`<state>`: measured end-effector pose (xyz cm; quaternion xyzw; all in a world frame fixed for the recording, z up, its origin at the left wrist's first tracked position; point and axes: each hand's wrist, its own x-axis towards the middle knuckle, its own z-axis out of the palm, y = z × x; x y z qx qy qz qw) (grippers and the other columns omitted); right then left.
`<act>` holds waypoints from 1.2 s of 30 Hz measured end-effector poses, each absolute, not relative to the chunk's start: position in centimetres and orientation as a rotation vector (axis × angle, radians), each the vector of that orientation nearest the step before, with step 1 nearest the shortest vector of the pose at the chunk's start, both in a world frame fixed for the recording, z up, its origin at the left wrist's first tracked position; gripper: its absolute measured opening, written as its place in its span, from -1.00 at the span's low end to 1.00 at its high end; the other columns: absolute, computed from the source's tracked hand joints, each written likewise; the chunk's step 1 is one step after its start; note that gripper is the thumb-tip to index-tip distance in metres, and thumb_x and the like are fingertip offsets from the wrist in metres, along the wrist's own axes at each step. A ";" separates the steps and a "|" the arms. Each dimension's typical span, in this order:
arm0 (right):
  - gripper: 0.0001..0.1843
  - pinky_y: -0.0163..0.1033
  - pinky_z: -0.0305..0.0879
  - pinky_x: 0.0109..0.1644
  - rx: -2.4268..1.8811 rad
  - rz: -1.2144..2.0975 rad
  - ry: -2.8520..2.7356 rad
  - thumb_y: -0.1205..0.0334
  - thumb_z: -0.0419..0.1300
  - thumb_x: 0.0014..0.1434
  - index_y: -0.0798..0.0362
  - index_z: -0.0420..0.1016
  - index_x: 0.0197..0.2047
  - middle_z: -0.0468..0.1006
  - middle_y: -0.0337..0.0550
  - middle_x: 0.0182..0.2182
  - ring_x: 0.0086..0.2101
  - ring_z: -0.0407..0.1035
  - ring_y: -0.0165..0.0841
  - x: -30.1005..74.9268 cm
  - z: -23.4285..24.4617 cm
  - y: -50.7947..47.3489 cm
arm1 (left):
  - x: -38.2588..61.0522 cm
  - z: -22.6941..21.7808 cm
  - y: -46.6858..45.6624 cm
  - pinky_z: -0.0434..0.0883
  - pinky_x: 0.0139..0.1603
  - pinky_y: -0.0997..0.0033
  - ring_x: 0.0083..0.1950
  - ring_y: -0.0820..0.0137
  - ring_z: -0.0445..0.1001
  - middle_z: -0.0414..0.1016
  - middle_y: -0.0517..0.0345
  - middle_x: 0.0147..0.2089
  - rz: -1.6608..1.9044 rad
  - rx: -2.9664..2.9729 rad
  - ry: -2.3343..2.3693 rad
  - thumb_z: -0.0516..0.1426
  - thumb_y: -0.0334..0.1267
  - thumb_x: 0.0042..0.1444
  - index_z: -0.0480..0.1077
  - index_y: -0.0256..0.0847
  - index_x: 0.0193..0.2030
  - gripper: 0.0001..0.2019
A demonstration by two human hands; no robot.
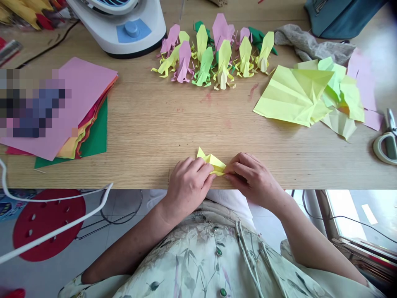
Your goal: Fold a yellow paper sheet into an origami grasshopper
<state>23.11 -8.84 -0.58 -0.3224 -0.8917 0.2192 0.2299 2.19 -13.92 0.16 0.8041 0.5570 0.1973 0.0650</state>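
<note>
A small folded piece of yellow paper lies at the table's front edge, between my two hands. My left hand is closed on its left part, fingers over the top and thumb along the near side. The right end of the paper is pinched by my right hand between thumb and fingers. Pointed flaps stick up on the far side; the part under my left fingers is hidden. Farther back stand several folded paper figures in yellow, green and pink, with thin curled legs.
Crumpled yellow sheets and green and pink scraps lie right, beside scissors and a tape roll. A coloured paper stack is left. A white fan base and a grey cloth are behind. A white cable crosses lower left.
</note>
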 end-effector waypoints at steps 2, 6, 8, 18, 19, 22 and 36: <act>-0.89 -0.16 0.29 -0.21 -0.919 0.649 -2.447 0.30 0.10 0.36 0.05 0.46 -0.16 0.46 -0.09 -0.30 -0.30 0.34 -0.28 23.3 -0.4 -8.9 | 2.3 0.3 -13.7 0.31 -0.24 0.26 -0.23 0.27 0.39 0.48 0.12 -0.31 0.562 2.406 1.685 0.11 -0.32 0.30 0.40 -0.18 -0.29 -0.88; -0.87 -0.19 0.34 -0.19 -0.956 0.746 -2.341 0.36 0.13 0.33 0.03 0.43 -0.07 0.51 -0.07 -0.21 -0.23 0.40 -0.28 24.6 -0.2 -9.5 | 2.3 0.5 -13.4 0.29 -0.22 0.26 -0.23 0.28 0.40 0.49 0.13 -0.30 0.512 2.386 1.686 0.10 -0.32 0.29 0.38 -0.18 -0.29 -0.89; -0.81 -0.18 0.37 -0.14 -0.959 0.712 -2.306 0.39 0.14 0.32 0.01 0.44 -0.02 0.52 -0.05 -0.15 -0.18 0.42 -0.28 25.3 -0.4 -10.1 | 2.2 0.6 -13.3 0.30 -0.21 0.26 -0.22 0.28 0.41 0.48 0.13 -0.30 0.488 2.385 1.674 0.10 -0.32 0.30 0.38 -0.18 -0.29 -0.89; -0.47 0.01 0.38 -0.07 -0.797 0.299 -2.528 0.53 0.17 0.24 0.14 0.34 0.27 0.49 0.16 0.03 -0.07 0.40 -0.13 26.2 -1.7 -11.8 | 2.2 0.9 -12.7 0.27 -0.20 0.28 -0.23 0.30 0.41 0.48 0.16 -0.29 0.387 2.374 1.662 0.05 -0.36 0.28 0.36 -0.17 -0.29 -0.88; -0.44 0.01 0.38 -0.07 -0.799 0.292 -2.538 0.53 0.17 0.25 0.14 0.31 0.30 0.49 0.16 0.04 -0.07 0.39 -0.13 26.2 -1.8 -11.8 | 2.2 0.9 -12.7 0.27 -0.19 0.28 -0.23 0.30 0.41 0.48 0.16 -0.29 0.391 2.376 1.663 0.05 -0.36 0.28 0.36 -0.17 -0.30 -0.88; -0.37 0.00 0.38 -0.08 -0.813 0.289 -2.555 0.51 0.18 0.26 0.09 0.24 0.36 0.49 0.13 0.05 -0.09 0.38 -0.15 26.2 -1.9 -11.7 | 2.2 0.7 -12.7 0.27 -0.18 0.27 -0.23 0.30 0.41 0.47 0.17 -0.30 0.408 2.381 1.667 0.05 -0.37 0.26 0.35 -0.18 -0.30 -0.89; -0.49 0.00 0.36 -0.08 -0.857 0.317 -2.554 0.35 0.19 0.31 0.17 0.29 0.30 0.48 0.15 0.03 -0.11 0.35 -0.16 26.0 -1.4 -11.7 | 2.1 0.4 -13.0 0.33 -0.19 0.28 -0.24 0.29 0.42 0.47 0.13 -0.30 0.475 2.444 1.666 0.04 -0.37 0.30 0.33 -0.20 -0.26 -0.90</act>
